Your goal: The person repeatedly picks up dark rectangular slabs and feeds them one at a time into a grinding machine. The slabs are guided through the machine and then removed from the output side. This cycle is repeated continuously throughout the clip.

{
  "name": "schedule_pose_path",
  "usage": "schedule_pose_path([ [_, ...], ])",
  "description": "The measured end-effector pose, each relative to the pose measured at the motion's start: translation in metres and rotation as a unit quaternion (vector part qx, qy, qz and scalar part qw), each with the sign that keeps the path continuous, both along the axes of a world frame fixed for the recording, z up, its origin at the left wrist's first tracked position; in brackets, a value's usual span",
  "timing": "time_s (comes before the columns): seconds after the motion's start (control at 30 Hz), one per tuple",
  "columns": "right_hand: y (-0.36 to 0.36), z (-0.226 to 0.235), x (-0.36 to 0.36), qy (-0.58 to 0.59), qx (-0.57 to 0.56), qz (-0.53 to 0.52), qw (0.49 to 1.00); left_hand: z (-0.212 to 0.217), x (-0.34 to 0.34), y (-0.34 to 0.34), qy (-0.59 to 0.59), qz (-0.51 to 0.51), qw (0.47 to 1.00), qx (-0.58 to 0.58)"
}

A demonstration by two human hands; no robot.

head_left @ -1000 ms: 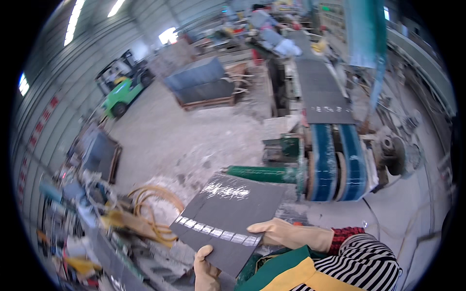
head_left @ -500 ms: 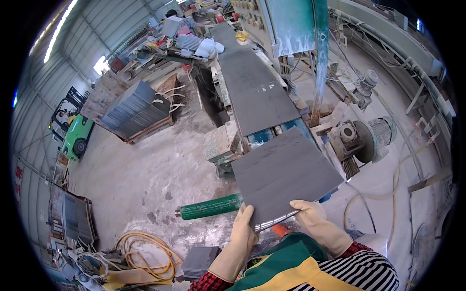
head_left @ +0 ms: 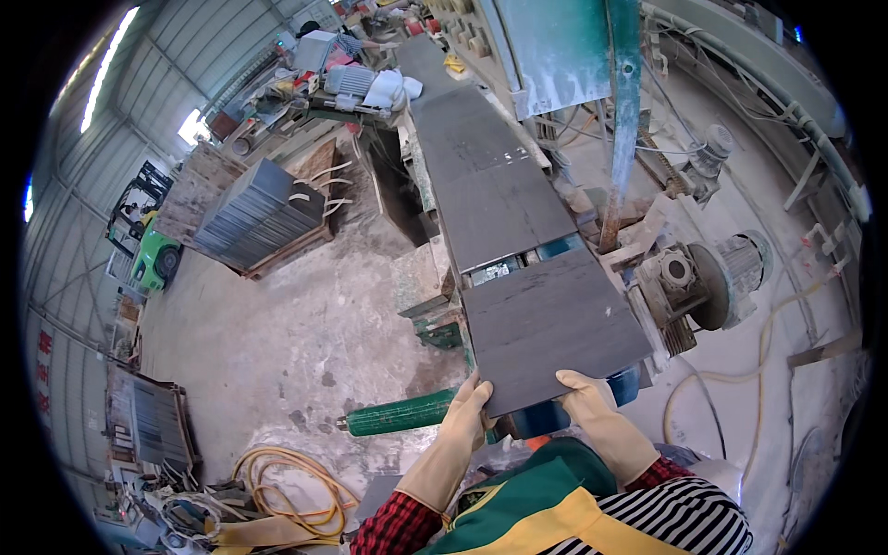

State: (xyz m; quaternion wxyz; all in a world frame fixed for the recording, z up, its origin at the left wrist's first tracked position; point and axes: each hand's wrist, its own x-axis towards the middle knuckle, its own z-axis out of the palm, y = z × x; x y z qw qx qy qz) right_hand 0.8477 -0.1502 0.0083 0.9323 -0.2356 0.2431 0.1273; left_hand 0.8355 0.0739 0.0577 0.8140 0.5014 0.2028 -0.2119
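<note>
A dark grey stone slab (head_left: 555,328) lies over the near end of a roller conveyor, roughly in line with the slabs ahead of it. My left hand (head_left: 467,412), in a cream glove, grips its near left corner with the thumb on top. My right hand (head_left: 589,405), gloved alike, holds the near edge further right, thumb on the upper face. The fingers of both hands are hidden under the slab. Beyond a narrow gap showing blue rollers (head_left: 560,246), another dark slab (head_left: 504,208) rests on the conveyor.
A green roller (head_left: 398,413) sticks out left of my left hand. A motor (head_left: 680,273) stands right of the conveyor. Coiled yellow hose (head_left: 277,486) lies lower left. Stacked slabs (head_left: 264,203) stand on a pallet, with a green forklift (head_left: 155,254) behind. A person (head_left: 347,44) is far off.
The held slab has turned from a slant into line with the conveyor and sits closer to the slab ahead. Both hands keep their grip on its near edge.
</note>
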Motion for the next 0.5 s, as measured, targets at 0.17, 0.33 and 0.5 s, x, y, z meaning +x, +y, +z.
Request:
schedule_pose_path([
  [0.17,0.002,-0.022,0.005,-0.062,-0.148,0.041,0.986,-0.011,0.017,0.005,0.015,-0.035,0.999,0.03],
  [0.33,0.004,-0.041,0.019,-0.029,-0.079,0.041,0.996,-0.016,0.033,0.005,0.038,-0.041,0.996,0.069],
  [0.5,0.012,-0.035,0.029,-0.02,-0.05,0.022,0.998,-0.003,0.046,0.001,0.025,-0.035,0.997,0.06],
])
